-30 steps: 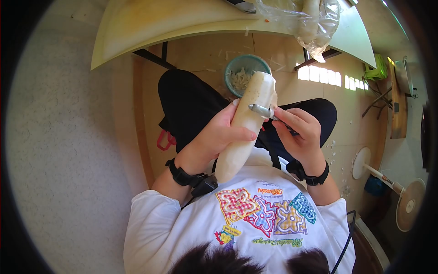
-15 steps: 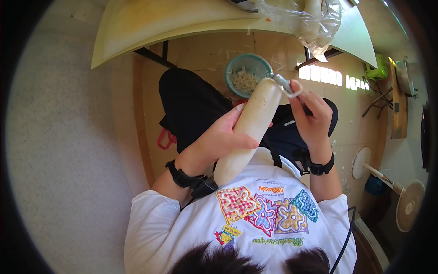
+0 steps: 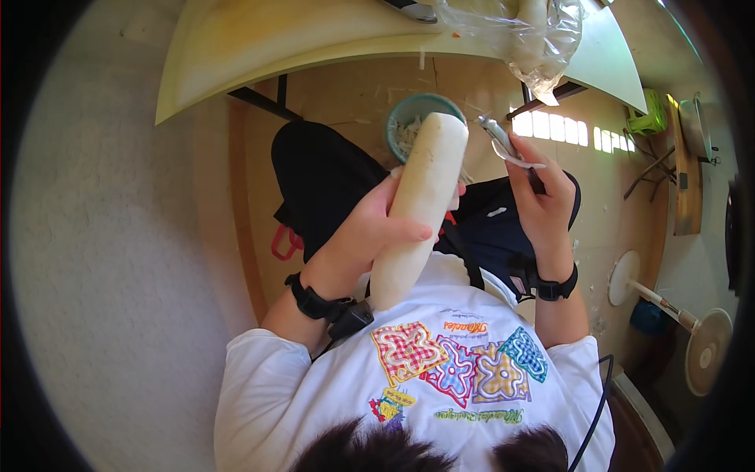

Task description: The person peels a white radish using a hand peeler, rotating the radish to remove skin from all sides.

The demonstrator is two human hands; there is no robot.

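A long white radish (image 3: 427, 185) lies tilted across my lap, its far end over the basket. My left hand (image 3: 377, 224) is wrapped round its middle, thumb on top. My right hand (image 3: 543, 185) grips a vegetable peeler (image 3: 500, 140) with a metal-looking head, held to the right of the radish and apart from it. A thin pale strip hangs along the peeler near my fingers. Behind the radish's far end, a teal basket (image 3: 393, 118) on the floor holds white peelings (image 3: 406, 135); part of it is hidden by the radish.
A table (image 3: 299, 39) spans the far side, with a clear plastic bag (image 3: 543, 47) of pale vegetables hanging near its edge. A white fan (image 3: 708, 350) stands at the right. Peel scraps lie on the floor. A wall (image 3: 118, 236) runs along the left.
The peeler has come away from the radish's far end and moved right with my right hand. My left hand has shifted the radish slightly left, turning it more upright in view.
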